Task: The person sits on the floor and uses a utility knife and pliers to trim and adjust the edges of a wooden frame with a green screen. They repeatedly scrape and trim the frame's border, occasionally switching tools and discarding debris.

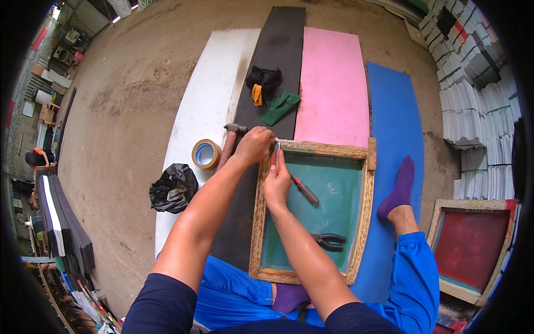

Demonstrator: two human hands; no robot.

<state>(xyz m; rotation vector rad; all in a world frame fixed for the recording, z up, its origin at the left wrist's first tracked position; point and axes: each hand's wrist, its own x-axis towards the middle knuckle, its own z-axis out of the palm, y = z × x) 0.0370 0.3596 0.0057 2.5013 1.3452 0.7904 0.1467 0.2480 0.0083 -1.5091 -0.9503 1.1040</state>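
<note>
A wooden-framed screen with green mesh lies in front of me. At its far left corner, my left hand is closed, fingertips together against the wood; what they pinch is hidden. Close beside it, my right hand is closed around a thin tool with a silver tip and a bit of red, pointing at the same corner. A screwdriver with a dark and red handle rests on the mesh by my right hand. Dark-handled pliers lie nearer me, partly behind my right forearm.
A hammer, tape roll and black plastic bag lie left of the frame. Black, orange and green cloths lie beyond it on a black sheet. A red screen and stacked white sheets stand right. Another person is far left.
</note>
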